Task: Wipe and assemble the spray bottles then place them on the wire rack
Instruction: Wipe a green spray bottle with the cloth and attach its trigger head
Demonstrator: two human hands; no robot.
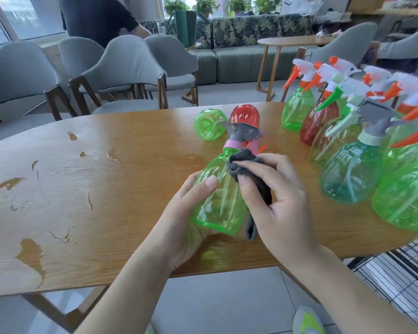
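Observation:
My left hand (186, 220) grips a green spray bottle (219, 201) from below, its grey trigger head with pink collar (239, 135) pointing away from me. My right hand (273, 196) holds a dark grey cloth (251, 174) against the bottle's right side. Behind it on the wooden table (82, 189) lie a green bottle body (209, 125) and a red bottle body (245, 114) on their sides. Several assembled spray bottles (352, 172) stand at the table's right end. A wire rack (396, 268) shows low at the right, beyond the table edge.
Grey chairs (121, 73) stand along the table's far side, and a person in a dark shirt (97, 18) bends over behind them. A sofa (239, 56) and a round side table (287, 42) are further back. The tabletop has chipped patches at the left.

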